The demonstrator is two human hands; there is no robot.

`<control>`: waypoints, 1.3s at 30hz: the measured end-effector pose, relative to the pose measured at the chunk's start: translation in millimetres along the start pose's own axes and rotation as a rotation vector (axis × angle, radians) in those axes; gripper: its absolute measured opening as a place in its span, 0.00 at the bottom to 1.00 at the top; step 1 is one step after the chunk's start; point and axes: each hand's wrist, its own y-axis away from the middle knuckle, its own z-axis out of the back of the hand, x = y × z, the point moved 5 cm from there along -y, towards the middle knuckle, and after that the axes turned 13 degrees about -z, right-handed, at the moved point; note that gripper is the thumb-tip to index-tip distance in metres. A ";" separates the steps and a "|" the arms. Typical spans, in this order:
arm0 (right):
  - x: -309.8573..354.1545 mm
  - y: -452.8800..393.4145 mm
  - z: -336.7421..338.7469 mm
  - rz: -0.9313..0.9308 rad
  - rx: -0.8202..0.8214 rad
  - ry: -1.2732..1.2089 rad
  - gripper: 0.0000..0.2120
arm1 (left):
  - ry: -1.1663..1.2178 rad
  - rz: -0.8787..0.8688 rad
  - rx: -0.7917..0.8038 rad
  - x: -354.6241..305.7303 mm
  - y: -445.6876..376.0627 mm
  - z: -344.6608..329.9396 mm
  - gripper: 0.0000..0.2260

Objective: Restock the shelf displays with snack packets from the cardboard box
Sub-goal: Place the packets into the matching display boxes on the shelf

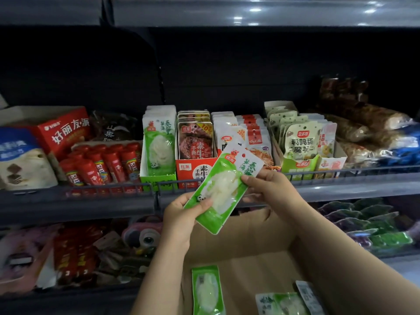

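Note:
A green and white snack packet [221, 189] is held tilted in front of the shelf rail, between both hands. My left hand [181, 214] grips its lower end, thumb on the front. My right hand [266, 185] pinches its upper right edge. Directly behind and to the left stands a green display box [158, 178] with matching packets upright in it. Below my arms sits the open cardboard box [250, 264]; more of the same green packets lie in it, one [208, 289] at the left and others [284, 303] at the bottom right.
The middle shelf [79, 201] has a wire front rail. It carries red sausage sticks [102, 164], a red display box of meat snacks [195, 171], quail egg packets [300, 142] and brown bags [363, 123]. The lower shelf holds mixed packets, purple and green ones [368, 223] at right.

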 end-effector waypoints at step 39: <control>112.1 -124.0 -180.7 0.328 -0.244 0.914 0.08 | -1.161 -0.461 0.008 -11.8 -44.1 67.7 0.26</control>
